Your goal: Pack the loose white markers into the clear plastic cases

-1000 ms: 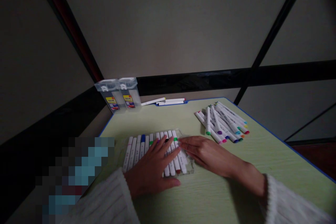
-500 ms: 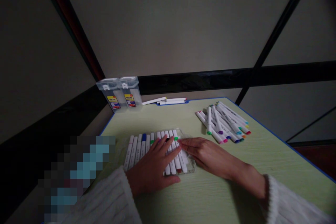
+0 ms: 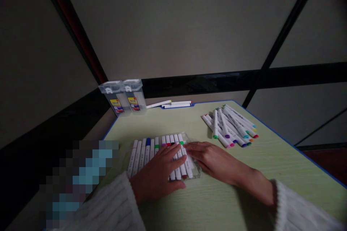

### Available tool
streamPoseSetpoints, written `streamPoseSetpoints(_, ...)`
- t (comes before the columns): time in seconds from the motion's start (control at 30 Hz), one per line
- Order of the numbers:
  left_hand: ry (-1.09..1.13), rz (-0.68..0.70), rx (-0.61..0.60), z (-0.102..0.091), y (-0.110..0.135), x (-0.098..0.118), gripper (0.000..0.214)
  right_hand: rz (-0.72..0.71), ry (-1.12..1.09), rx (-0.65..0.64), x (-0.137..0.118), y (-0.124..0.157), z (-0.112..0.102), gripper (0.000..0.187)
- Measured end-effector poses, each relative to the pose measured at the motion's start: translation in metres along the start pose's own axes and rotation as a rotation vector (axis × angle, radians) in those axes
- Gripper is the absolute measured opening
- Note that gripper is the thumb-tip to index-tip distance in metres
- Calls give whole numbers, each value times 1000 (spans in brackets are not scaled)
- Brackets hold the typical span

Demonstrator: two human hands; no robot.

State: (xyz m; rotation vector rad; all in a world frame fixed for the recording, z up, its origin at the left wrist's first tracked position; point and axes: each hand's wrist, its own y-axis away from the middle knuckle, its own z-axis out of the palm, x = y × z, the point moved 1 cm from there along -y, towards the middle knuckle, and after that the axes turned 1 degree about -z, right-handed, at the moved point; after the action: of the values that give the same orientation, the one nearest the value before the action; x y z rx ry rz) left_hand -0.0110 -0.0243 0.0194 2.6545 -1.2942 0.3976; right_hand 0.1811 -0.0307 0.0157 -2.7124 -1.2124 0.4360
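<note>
Left hand point(image 3: 157, 177) lay open and flat on the pens point(image 3: 142, 153). Right hand point(image 3: 217, 160), open too, touched the clear tray point(image 3: 196, 173). Gentle, even pushes would keep pens straight.

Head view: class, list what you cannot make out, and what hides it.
- Head view: the left hand covers the middle of the row of markers in the clear tray.
- Head view: labels on the two clear boxes are too small and dim to read.
- Head view: a pixelated patch blurs the lower left.
- Head view: the bottom edge cuts off the sleeve behind the right hand.
</note>
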Motion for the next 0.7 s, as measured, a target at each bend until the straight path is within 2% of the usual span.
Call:
streamPoseSetpoints(0.27, 15, 31, 29, 3, 0, -1, 60, 2, -33, 26, 0, 0, 0, 29)
streamPoseSetpoints(0.7, -37, 85, 97, 3, 3, 1, 48, 18, -62, -14, -4, 0, 1, 26)
